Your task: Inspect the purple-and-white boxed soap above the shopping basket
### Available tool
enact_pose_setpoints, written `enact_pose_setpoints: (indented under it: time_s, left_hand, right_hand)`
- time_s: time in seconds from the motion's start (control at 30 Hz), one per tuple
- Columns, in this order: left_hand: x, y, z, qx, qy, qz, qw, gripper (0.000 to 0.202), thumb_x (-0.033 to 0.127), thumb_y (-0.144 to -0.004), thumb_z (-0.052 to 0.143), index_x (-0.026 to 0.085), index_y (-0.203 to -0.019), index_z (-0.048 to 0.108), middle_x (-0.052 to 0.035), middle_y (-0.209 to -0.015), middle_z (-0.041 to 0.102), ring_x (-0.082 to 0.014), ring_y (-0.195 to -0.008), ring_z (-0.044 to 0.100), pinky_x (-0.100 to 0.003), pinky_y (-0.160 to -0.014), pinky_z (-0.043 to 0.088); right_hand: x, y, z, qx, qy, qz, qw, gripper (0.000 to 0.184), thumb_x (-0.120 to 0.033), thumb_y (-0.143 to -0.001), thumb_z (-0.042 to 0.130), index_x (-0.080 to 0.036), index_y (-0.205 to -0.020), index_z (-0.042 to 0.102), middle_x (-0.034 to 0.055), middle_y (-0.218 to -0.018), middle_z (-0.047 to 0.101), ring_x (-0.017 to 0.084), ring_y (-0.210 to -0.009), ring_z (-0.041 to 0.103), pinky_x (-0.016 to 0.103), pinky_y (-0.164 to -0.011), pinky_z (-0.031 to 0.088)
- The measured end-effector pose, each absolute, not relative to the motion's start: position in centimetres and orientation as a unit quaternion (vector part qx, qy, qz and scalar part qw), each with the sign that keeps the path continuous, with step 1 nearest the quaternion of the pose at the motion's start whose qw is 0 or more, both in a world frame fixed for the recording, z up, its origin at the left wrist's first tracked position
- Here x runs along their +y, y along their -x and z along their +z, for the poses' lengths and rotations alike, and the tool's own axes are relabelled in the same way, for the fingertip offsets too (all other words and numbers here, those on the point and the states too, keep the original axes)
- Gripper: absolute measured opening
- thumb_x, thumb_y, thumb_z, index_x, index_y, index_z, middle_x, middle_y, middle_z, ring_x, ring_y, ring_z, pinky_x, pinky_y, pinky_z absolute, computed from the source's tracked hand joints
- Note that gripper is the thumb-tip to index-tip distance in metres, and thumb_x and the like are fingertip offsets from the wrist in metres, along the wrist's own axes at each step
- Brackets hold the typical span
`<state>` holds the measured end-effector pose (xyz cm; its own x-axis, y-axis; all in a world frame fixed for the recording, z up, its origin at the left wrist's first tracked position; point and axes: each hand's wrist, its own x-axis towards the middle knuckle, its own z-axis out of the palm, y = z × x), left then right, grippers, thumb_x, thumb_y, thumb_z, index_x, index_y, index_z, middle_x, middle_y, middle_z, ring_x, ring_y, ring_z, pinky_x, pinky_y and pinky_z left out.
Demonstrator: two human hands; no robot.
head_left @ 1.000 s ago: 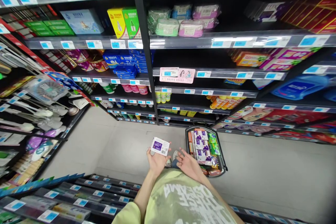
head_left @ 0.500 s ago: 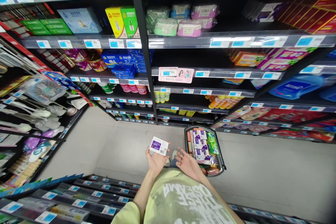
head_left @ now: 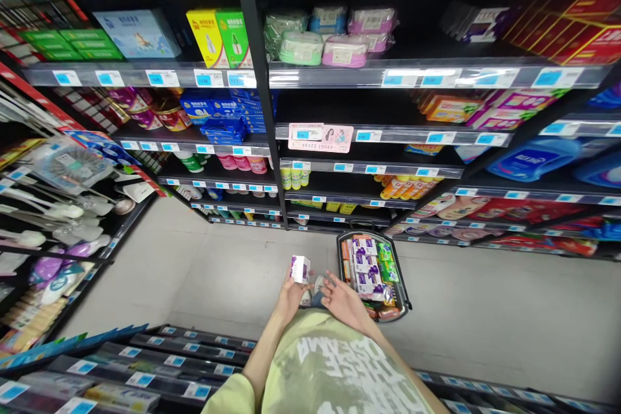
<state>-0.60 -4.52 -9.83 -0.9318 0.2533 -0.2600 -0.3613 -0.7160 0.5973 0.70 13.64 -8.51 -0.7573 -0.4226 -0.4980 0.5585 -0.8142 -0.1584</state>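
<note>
My left hand (head_left: 291, 294) grips a small white and purple box (head_left: 300, 268), now turned edge-on, low in front of my body. Just to its right, my right hand (head_left: 342, 301) is open with fingers spread and holds nothing. A black shopping basket (head_left: 405, 294) stands on the floor right beside my right hand. It is filled with more white and purple boxes (head_left: 363, 263), green packs and red packs.
Dark store shelves (head_left: 339, 77) with blue price tags face me, stocked with boxes, tubs and bottles. A rack of brushes and utensils (head_left: 58, 207) lines the left side. A low shelf (head_left: 160, 362) runs below my arms. Grey floor (head_left: 485, 310) stretches between.
My left hand has rotated the box from flat-faced to edge-on and brought it slightly right, closer to my right hand. The view has shifted a little to the right.
</note>
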Motion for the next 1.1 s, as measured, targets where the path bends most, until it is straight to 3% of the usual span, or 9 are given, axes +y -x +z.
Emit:
enact_pose_setpoints:
  time_s: [0.17,0.53,0.77,0.9,1.1]
  left_hand:
    - [-4.6,0.4,-10.2,0.377,0.057,0.913,0.148,0.085,0.044,-0.074,0.079,0.033,-0.148,0.04,-0.0109,-0.154,0.038,-0.0336,-0.131,0.049,-0.041,-0.097,0.046]
    - [-4.2,0.5,-10.6,0.459,0.037,0.881,0.103,0.083,0.035,-0.068,0.086,0.03,-0.142,0.049,-0.0098,-0.158,0.036,-0.0313,-0.145,0.034,-0.04,-0.115,0.033]
    - [-3.8,0.6,-10.1,0.491,0.04,0.866,0.088,0.092,0.034,-0.056,0.094,0.028,-0.137,0.052,-0.0106,-0.156,0.037,-0.0333,-0.137,0.043,-0.04,-0.108,0.042]
    - [-4.0,0.7,-10.2,0.557,0.025,0.826,0.086,0.097,0.029,-0.058,0.093,0.028,-0.142,0.044,-0.013,-0.154,0.037,-0.033,-0.133,0.047,-0.039,-0.103,0.046]
    - [-4.1,0.7,-9.6,0.645,0.021,0.762,0.042,0.097,0.018,-0.061,0.086,0.031,-0.144,0.038,-0.0131,-0.152,0.038,-0.0332,-0.135,0.045,-0.046,-0.109,0.041]
  right_hand:
    - [13.5,-0.6,-8.2,0.148,-0.226,-0.925,0.266,0.037,-0.022,-0.077,0.083,-0.019,-0.109,0.064,-0.001,-0.088,0.064,0.011,-0.07,0.052,0.023,-0.063,0.041]
    - [13.6,-0.7,-8.5,0.153,-0.23,-0.924,0.265,0.041,-0.021,-0.077,0.084,-0.02,-0.112,0.063,-0.0009,-0.088,0.065,0.011,-0.071,0.054,0.023,-0.063,0.041]
    - [13.5,-0.6,-8.4,0.156,-0.229,-0.924,0.262,0.041,-0.022,-0.076,0.085,-0.018,-0.111,0.064,0.0006,-0.087,0.065,0.011,-0.069,0.054,0.023,-0.062,0.043]
    - [13.5,-0.6,-8.4,0.158,-0.229,-0.925,0.259,0.041,-0.021,-0.077,0.084,-0.017,-0.112,0.063,0.0011,-0.088,0.065,0.011,-0.07,0.054,0.023,-0.062,0.043]
    - [13.7,-0.5,-8.4,0.163,-0.23,-0.923,0.262,0.042,-0.021,-0.077,0.085,-0.017,-0.113,0.062,0.0016,-0.09,0.064,0.011,-0.071,0.055,0.023,-0.062,0.042]
